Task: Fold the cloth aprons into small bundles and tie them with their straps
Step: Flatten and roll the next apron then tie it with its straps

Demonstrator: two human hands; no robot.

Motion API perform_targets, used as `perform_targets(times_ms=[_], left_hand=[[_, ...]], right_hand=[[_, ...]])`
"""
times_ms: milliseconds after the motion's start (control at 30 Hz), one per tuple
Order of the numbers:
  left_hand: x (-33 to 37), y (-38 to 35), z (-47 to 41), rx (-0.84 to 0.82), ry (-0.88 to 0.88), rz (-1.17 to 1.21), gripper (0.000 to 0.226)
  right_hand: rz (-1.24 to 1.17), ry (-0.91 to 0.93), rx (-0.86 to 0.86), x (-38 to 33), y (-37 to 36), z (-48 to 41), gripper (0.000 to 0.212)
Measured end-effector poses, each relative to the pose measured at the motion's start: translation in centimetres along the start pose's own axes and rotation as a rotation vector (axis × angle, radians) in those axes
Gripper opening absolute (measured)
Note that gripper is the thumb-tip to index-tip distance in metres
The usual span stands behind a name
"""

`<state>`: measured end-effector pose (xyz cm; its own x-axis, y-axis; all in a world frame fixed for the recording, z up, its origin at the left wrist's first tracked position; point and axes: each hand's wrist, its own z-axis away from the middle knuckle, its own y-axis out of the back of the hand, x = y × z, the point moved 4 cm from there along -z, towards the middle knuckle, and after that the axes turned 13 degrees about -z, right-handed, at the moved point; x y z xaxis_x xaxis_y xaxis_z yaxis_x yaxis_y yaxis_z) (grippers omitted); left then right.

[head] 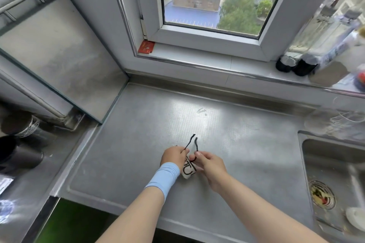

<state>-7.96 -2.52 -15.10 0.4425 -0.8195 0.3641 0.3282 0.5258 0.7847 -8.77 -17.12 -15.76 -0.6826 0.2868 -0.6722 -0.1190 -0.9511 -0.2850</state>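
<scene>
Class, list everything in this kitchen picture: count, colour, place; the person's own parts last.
apron bundle: one, white with black lettering, counter, between the hands
straps: two, black, rising from the bundle
counter: one, grey steel, centre
sink: one, grey steel, right
drain strainer: one, metal, sink floor
window: one, white frame, above counter
card: one, red, windowsill's left corner
bottles: two, clear with dark bases, windowsill's right end
containers: two, black, far left
wristband: one, light blue, left wrist
left hand: one, pinching a strap
right hand: one, pinching the other strap
</scene>
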Motion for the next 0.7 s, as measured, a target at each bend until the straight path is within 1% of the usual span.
perform_targets(times_ms=[100,167,233,300,367,500,567,633,700], left_hand=[[0.3,-0.2,-0.3,-0.03,0.024,-0.081,0.033],[0.7,-0.2,-0.6,-0.067,0.03,-0.125,0.029],[1.0,-0.1,-0.8,-0.123,0.016,-0.204,0.026],[1.2,0.0,-0.7,-0.138,0.006,-0.285,0.027],[1.2,0.0,-0.4,-0.121,-0.01,-0.32,0.028],[0.7,-0.5,-0.3,-0.102,-0.109,-0.305,0.026],[0.3,-0.7,-0.3,-0.101,-0.173,-0.268,0.025],[0.1,-0.5,-0.1,-0.068,-0.216,-0.21,0.022],[-0.1,-0.2,0.2,-0.016,-0.217,-0.135,0.016]], right_hand=[[0.349,0.299,-0.063,-1.2,0.4,-0.1,0.008],[0.571,0.539,-0.149,-1.8,0.3,0.1,0.012],[0.694,0.776,-0.296,-1.8,-0.1,0.3,0.016],[0.777,0.915,-0.379,-1.9,-0.7,0.4,0.016],[0.849,0.931,-0.362,-2.3,-1.0,0.0,0.017],[0.976,0.774,-0.322,-2.1,-1.1,-1.3,0.013],[1.032,0.718,-0.283,-1.9,-1.1,-1.5,0.008],[1.077,0.705,-0.217,-2.2,-1.0,-1.7,0.004],[1.138,0.67,-0.159,-2.5,-1.1,-1.8,0.008]])
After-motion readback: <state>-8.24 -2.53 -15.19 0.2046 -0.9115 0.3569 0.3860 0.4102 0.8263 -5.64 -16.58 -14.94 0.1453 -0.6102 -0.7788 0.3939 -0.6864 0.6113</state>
